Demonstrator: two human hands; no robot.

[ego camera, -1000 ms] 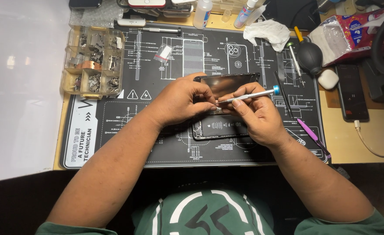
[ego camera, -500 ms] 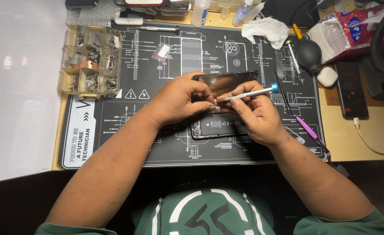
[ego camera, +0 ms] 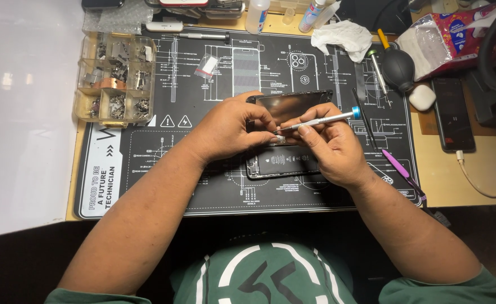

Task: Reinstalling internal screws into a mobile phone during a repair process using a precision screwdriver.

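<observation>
At mat centre, the left hand pinches a small metal part over the opened phone. The right hand grips a screwdriver angled toward two o'clock. A slip could drop the part inside.

light: bright, from overhead
glare: white panel on the left blown out, sheen on the phone screen
shadows: soft, under the hands
focus: sharp mid-frame, corners slightly bent

Clear parts box, black dust blower — crumpled white cloth.
</observation>
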